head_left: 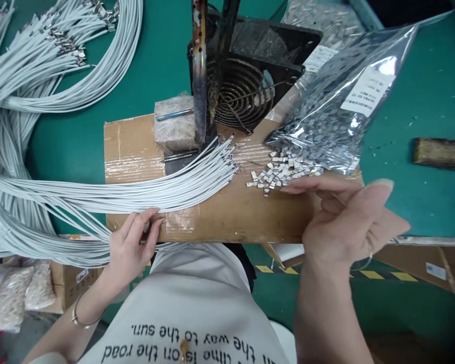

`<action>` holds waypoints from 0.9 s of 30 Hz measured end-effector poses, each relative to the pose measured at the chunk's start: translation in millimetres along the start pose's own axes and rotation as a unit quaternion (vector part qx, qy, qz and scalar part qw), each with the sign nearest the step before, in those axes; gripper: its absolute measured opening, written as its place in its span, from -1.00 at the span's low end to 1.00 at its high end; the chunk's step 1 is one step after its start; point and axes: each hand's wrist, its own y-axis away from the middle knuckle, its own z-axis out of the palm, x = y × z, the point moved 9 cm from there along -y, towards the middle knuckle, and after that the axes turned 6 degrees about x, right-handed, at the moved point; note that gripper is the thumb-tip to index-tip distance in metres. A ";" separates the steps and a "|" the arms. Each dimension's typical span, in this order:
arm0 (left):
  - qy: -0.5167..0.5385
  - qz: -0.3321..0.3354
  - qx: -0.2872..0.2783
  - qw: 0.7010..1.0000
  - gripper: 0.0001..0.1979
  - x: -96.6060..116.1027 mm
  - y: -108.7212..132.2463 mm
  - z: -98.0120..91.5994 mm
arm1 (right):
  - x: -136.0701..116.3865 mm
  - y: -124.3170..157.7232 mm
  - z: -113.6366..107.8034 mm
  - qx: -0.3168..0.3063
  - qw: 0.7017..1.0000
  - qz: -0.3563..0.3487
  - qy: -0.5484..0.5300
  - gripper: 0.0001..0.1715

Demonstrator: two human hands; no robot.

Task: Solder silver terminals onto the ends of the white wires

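A bundle of white cables [136,194] stretches across the cardboard, with small dark-marked ends fanned out at its right tip. At the bundle's near edge is my left hand [134,240], its fingers curled and thumb close to the index finger. Whether a cable lies between them is hidden. Farther right, my right hand [345,217] is open, thumb raised and apart from the fingers. Its index fingertip reaches the near side of a loose pile of small silvery metal pieces [275,172]. Behind that pile lies a clear plastic bag [326,116] full of similar grey pieces.
A dark metal fixture [199,76] stands before a black fan [242,93], beside a wrapped block [174,124]. More white cables [72,96] with metal ends lie coiled at left. The cardboard sheet [227,227] covers the green table's [413,202] front edge. A worn bar [442,153] lies right.
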 end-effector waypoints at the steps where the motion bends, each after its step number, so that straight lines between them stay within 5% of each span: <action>1: -0.019 0.020 -0.008 1.000 -0.72 0.1 -4.5 -0.2 | -1.0 -0.1 -3.6 0.021 0.999 0.003 -0.028 -0.29; 7: -0.106 0.151 -0.014 0.983 -0.81 5.8 -20.3 -7.8 | -12.3 1.3 7.4 -0.035 0.997 -0.069 0.008 -0.89; 11: -0.085 0.208 0.037 0.974 -0.73 15.1 -25.3 -23.2 | -15.5 3.3 22.7 -0.111 0.990 -0.085 0.034 -0.84; 14: -0.008 0.185 0.005 0.983 -0.71 15.5 -29.1 -30.5 | -20.1 5.0 33.1 -0.154 0.977 -0.123 0.083 -0.89; 18: 0.172 0.046 -0.154 0.972 -0.66 16.6 -32.6 -21.1 | -25.8 7.2 43.4 -0.197 0.951 -0.191 0.142 -0.93; 22: 0.311 -0.077 -0.374 0.870 -0.61 53.3 -26.9 22.6 | -28.2 9.4 49.7 -0.218 0.931 -0.218 0.196 -0.89; 24: 0.428 -0.144 -0.394 0.800 -0.77 75.7 -33.7 43.0 | -31.1 10.7 49.0 -0.212 0.930 -0.221 0.203 -0.87; 27: 0.550 -0.276 -0.343 0.710 -0.91 84.4 -43.9 72.9 | -34.5 13.1 40.9 -0.179 0.947 -0.198 0.181 -0.89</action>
